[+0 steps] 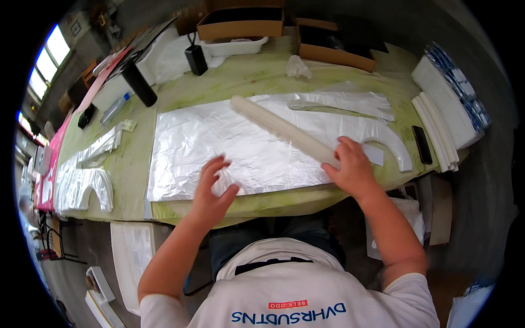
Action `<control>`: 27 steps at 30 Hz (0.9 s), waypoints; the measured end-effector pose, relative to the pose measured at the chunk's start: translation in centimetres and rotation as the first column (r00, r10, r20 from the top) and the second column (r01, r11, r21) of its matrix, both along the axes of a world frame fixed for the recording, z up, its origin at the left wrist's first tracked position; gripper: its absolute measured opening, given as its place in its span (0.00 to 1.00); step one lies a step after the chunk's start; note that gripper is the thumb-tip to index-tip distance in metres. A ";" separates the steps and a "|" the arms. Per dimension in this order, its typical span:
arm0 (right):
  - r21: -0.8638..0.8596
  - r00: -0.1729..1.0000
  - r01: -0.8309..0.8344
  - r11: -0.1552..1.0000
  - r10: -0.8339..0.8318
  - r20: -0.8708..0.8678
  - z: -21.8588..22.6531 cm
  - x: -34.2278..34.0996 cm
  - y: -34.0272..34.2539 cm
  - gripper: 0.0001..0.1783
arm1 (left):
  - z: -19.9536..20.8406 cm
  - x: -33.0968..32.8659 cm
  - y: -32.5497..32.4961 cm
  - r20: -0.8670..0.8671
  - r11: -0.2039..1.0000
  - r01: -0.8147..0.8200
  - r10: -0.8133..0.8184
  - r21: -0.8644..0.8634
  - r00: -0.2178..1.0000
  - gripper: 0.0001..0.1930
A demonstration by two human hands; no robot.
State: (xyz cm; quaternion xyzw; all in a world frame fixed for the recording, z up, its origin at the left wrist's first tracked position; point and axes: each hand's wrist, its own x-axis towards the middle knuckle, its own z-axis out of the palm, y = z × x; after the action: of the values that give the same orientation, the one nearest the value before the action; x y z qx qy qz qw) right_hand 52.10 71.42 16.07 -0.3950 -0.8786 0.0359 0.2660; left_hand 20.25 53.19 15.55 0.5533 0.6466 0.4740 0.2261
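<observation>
while our left hand [214,188] lies spread and flat on the near part of the clear plastic sheet [229,147], pinning it to the green desk [131,164], our right hand [353,167] is closed around the near end of the long white roll [281,129], which lies slantwise across the sheet with its far end pointing away to the left. we judge this to be the smoothing or rolling stage: the sheet is laid out flat and held down, and the roll is gripped but resting on it. the next move, as we read it, calls for the left hand to keep the film from sliding while the right guides the roll evenly, since thin film creases easily. cut plastic pieces [350,101] lie just beyond, and another cut piece [82,175] well off to the left.
</observation>
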 end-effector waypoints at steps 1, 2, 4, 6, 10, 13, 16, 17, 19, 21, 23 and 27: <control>-0.168 0.999 0.036 0.985 -0.031 0.030 0.1 -0.8 -0.2 0.21 | 0.1 1.4 3.3 -0.029 0.999 0.015 -0.014 0.037 0.999 0.30; -0.332 0.997 0.070 0.941 -0.052 0.062 0.5 -1.8 -0.5 0.22 | -0.3 2.6 6.4 -0.059 0.997 0.028 -0.024 0.072 0.998 0.33; -0.510 1.000 0.000 0.860 -0.008 -0.013 0.7 -3.3 -3.1 0.26 | -2.0 5.0 11.9 -0.043 0.999 -0.004 0.006 0.050 0.999 0.36; -0.649 0.991 -0.105 0.753 0.025 -0.131 -0.4 -3.8 -6.4 0.29 | -4.6 6.9 14.6 -0.292 0.997 0.064 -0.052 0.032 0.955 0.37; -0.749 0.884 -0.302 0.590 -0.121 -0.452 -3.4 -2.5 -9.8 0.36 | -3.0 10.3 13.1 -0.414 0.966 0.185 -0.245 -0.180 0.877 0.36; -0.752 0.853 -0.352 0.558 -0.140 -0.503 -3.1 -1.8 -10.3 0.39 | -2.1 10.1 13.1 -0.394 0.953 0.172 -0.261 -0.248 0.881 0.38; -0.749 0.833 -0.365 0.553 -0.166 -0.528 -3.7 -1.9 -9.9 0.37 | -1.7 10.4 13.8 -0.421 0.944 0.161 -0.276 -0.288 0.864 0.38; -0.738 0.818 -0.378 0.559 -0.171 -0.549 -3.6 -1.9 -9.9 0.36 | -1.5 10.4 14.0 -0.425 0.942 0.154 -0.275 -0.299 0.862 0.38; -0.715 0.789 -0.397 0.576 -0.184 -0.586 -3.6 -1.5 -9.7 0.33 | -0.7 10.6 14.5 -0.429 0.937 0.146 -0.280 -0.319 0.859 0.37; -0.712 0.788 -0.362 0.602 -0.210 -0.579 -3.4 -0.4 -9.8 0.29 | 0.8 11.8 14.5 -0.574 0.939 0.052 -0.251 -0.339 0.779 0.37; -0.721 0.778 -0.338 0.605 -0.252 -0.576 -3.9 0.9 -10.6 0.26 | 1.2 12.7 14.3 -0.750 0.994 0.095 -0.109 -0.061 0.652 0.32; -0.716 0.714 -0.375 0.589 -0.310 -0.628 -7.1 2.8 -11.9 0.21 | 2.3 15.7 17.1 -0.463 0.877 0.468 -0.460 -0.106 0.758 0.24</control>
State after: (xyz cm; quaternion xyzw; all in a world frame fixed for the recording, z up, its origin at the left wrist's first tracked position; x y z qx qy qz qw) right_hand 54.88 59.57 9.00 -0.4080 -0.6004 0.5817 0.3669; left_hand 35.98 70.31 17.88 0.7966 0.5205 0.2584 0.1667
